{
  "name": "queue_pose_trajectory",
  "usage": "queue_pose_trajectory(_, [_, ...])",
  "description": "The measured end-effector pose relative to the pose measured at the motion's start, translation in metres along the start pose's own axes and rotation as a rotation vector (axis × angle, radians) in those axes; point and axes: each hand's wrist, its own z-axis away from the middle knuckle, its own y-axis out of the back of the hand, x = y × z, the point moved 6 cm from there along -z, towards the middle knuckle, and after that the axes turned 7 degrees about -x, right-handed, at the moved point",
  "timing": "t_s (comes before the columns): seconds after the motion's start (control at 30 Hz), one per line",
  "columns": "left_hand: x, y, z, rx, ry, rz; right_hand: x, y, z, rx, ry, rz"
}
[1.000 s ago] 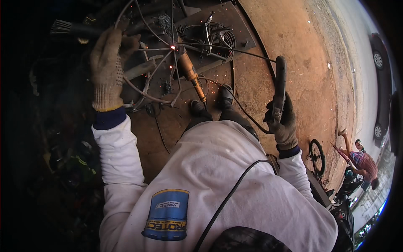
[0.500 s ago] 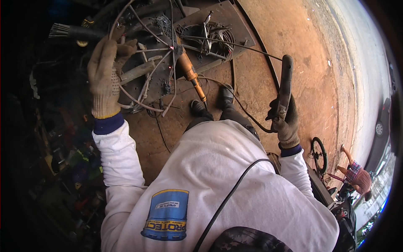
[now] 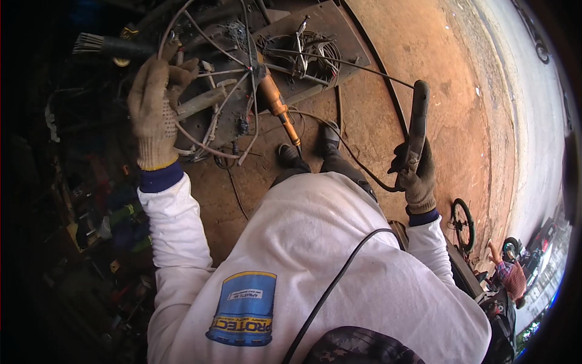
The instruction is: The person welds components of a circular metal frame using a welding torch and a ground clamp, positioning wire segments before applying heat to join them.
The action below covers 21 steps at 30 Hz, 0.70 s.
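My left hand (image 3: pixel 154 109), in a beige dotted glove, is closed on the rim of a round metal rod frame (image 3: pixel 209 150). The frame's thin spokes come together near its middle, above a dark metal worktable. In my right hand (image 3: pixel 418 179), also gloved, is a dark welding electrode holder (image 3: pixel 418 118), held upright. A long thin welding electrode (image 3: pixel 357 65) runs from its top leftward toward the spokes. Whether its far end touches them I cannot tell. An orange angle grinder (image 3: pixel 276 100) lies by the table's near edge, beside the frame.
On the dark metal tabletop (image 3: pixel 285 21) lies a coil of wire (image 3: pixel 324 54) with a metal clamp. A cable (image 3: pixel 364 170) loops over the brown floor to the holder. My shoes stand below the grinder. At right are a bicycle wheel (image 3: pixel 462 224) and another person (image 3: pixel 512 279).
The small red glow at the spokes' joint has faded. Both hands, frame and holder appear slightly farther right in view. The person at right has shifted lower in the picture.
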Motion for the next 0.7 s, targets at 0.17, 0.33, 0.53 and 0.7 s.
queue_pose_trajectory(0.17, [0.000, -0.001, -0.002, 0.024, 0.025, 0.019, 0.006, 0.003, -0.001, -0.015, 0.018, -0.023])
queue_pose_trajectory(0.33, [-0.003, 0.000, -0.001, 0.036, 0.058, 0.088, 0.005, 0.002, -0.002, -0.021, 0.036, -0.042])
queue_pose_trajectory(0.53, [-0.006, 0.000, -0.002, 0.015, 0.069, 0.134, 0.008, 0.009, -0.004, 0.004, 0.043, -0.039])
queue_pose_trajectory(0.7, [-0.004, -0.008, -0.004, 0.011, 0.081, 0.132, 0.010, 0.016, -0.007, 0.012, 0.028, -0.066])
